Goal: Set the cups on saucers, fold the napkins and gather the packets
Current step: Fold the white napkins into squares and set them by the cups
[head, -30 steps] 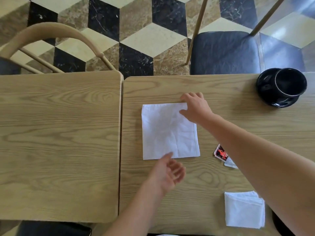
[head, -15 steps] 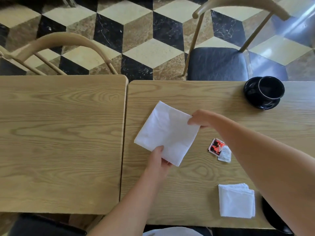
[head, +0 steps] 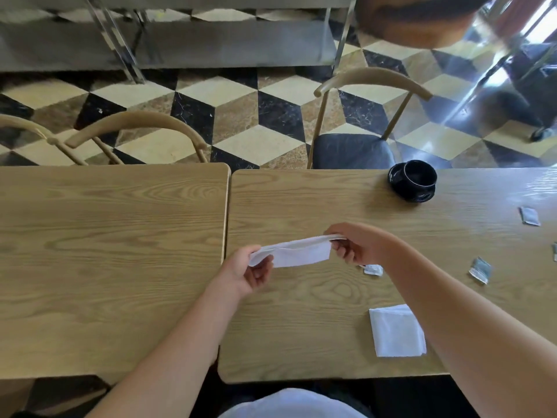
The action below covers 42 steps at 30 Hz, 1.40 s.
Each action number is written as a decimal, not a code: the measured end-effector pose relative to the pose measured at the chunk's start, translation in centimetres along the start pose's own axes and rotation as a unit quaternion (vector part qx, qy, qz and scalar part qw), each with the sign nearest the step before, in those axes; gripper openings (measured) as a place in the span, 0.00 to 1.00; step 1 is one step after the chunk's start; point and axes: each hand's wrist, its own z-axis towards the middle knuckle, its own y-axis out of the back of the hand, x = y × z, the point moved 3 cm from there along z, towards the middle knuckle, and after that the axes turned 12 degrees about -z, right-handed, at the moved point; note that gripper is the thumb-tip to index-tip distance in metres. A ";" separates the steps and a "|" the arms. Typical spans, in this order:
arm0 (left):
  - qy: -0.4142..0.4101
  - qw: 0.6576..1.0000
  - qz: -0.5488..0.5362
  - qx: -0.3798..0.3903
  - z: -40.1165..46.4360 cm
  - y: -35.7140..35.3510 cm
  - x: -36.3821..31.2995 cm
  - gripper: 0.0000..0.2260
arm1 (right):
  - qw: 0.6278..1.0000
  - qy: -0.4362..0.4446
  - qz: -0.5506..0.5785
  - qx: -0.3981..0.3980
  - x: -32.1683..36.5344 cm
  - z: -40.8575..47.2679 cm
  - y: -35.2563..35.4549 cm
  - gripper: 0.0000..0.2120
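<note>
The napkin-folding step is in hand: in front of the black cup [head: 417, 179], above the tabletop [head: 301, 312], the left hand [head: 245, 274] and right hand [head: 357, 247] pinch the half-folded napkin [head: 297, 253] with curled fingers, and the next move probably calls for laying it down and creasing it.

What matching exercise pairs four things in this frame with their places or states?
1. white napkin held up
2. folded white napkin
3. black cup
4. small grey packet

a. stands on a black saucer
b. pinched at both ends by the left hand and right hand
c. lies flat near the table's near edge
d. lies loose at the right

Pairs: 1-b, 2-c, 3-a, 4-d
</note>
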 end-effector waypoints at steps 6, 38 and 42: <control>-0.089 0.995 0.049 -0.011 -1.3 -1.8 -5.3 0.12 | 0.998 0.033 0.032 -0.040 2.0 -2.2 0.1 0.12; 0.031 0.989 0.121 -0.085 3.6 8.3 9.8 0.02 | 0.996 -0.079 0.028 -0.039 -14.8 1.7 -2.7 0.06; -0.035 0.985 0.111 -0.129 4.0 7.6 9.1 0.04 | 0.994 -0.076 0.035 -0.075 -14.4 2.0 -2.7 0.06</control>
